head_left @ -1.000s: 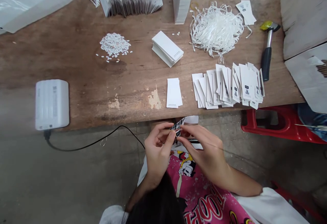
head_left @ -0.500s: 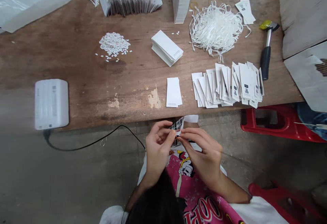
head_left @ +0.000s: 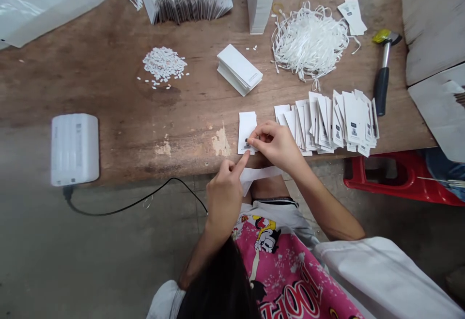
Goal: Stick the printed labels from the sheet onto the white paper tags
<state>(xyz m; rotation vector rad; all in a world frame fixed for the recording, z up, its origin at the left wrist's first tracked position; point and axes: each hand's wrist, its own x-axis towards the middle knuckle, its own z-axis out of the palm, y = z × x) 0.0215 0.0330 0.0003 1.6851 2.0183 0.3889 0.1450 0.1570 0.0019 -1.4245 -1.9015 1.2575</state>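
Between the thumb and fingers of my right hand (head_left: 278, 144) is a small black sticker (head_left: 247, 140), held against a white card (head_left: 246, 124) near the table's front edge. A small dark print shows at the card's lower end. My left hand (head_left: 225, 185) reaches up from below, its index finger stretched out to the card's bottom edge and the other fingers curled. Below the card, a white paper strip (head_left: 267, 172) lies across the lap. To the right, white cards with dark labels (head_left: 351, 115) lie overlapping in a row.
Beyond lie a stack of cards (head_left: 240, 67), a heap of small white pieces (head_left: 164, 63) and a tangle of white strings (head_left: 310, 40). A hammer (head_left: 382, 84) lies far right. A white device (head_left: 75, 149) with a black cable stands left. A red stool (head_left: 399, 183) is below the table.
Both hands have moved up from the lap to the card at the table edge. The right hand has brought a small black sticker onto it, and the sheet of dark labels is out of sight.
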